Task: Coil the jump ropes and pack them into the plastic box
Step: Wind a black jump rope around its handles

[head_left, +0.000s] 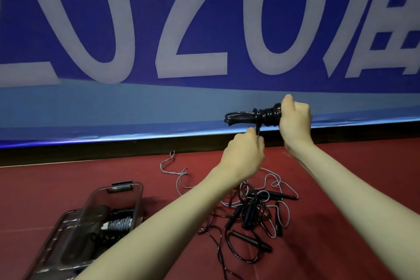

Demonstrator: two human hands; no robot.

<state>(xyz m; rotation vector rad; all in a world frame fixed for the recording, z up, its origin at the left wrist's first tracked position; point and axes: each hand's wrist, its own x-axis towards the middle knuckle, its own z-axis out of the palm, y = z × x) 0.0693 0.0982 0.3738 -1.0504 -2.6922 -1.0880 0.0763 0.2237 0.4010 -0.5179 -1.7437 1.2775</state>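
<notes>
Red matting (68, 179) covers the floor, and behind it hangs a blue banner (204, 29) with large pale numerals, a black strip running along its foot. Taking the clear plastic box (127, 193) at the lower left as the landmark: it stands open on the mat with its lid (48, 245) lying just beside it on the near left, and inside it lie already coiled ropes (121, 219), one black and one grey-white bundle side by side. To the right of the box, on the mat, sprawls a tangled heap of loose jump ropes (256, 209), black handles mixed with black and pale grey cords, one pale cord trailing off toward the banner. Well above and to the right of the box, held up in front of the banner's lower edge, is the black jump rope (254, 117) being wound: its cord sits in tight turns around the paired handles, which point back toward the box side. The right hand (295, 120) is wrapped around the wound end of this bundle, fingers curled fast on it. The left hand (244, 154), just below the bundle, pinches the free tail of the black cord between curled fingers and thumb
</notes>
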